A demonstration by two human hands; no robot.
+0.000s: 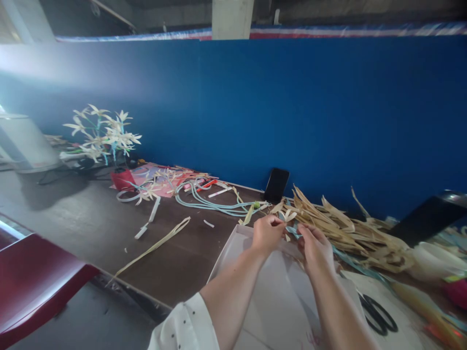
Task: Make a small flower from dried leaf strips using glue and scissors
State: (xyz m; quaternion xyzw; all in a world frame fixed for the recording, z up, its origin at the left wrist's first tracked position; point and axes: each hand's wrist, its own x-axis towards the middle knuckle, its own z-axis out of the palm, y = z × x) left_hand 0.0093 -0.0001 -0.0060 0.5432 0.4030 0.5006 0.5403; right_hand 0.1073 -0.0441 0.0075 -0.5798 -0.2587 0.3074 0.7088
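Note:
My left hand (pixel 268 234) and my right hand (pixel 314 248) meet over a white box lid (pixel 233 253) on the dark table (pixel 91 218). Both are closed in a pinch on a small straw flower (pixel 288 215) with pale petals and a light blue stem strip (pixel 292 229). The left fingers grip it near the petals; the right fingers hold the stem just below. A heap of dried straw leaves (pixel 350 231) lies right behind the hands.
A black phone (pixel 276 185) leans on the blue wall. Light blue cords (pixel 211 204), pink paper (pixel 160 177) and a bunch of finished straw flowers (pixel 102 133) sit at left. Black scissors (pixel 377 313) lie at right. A red chair (pixel 32 282) stands near left.

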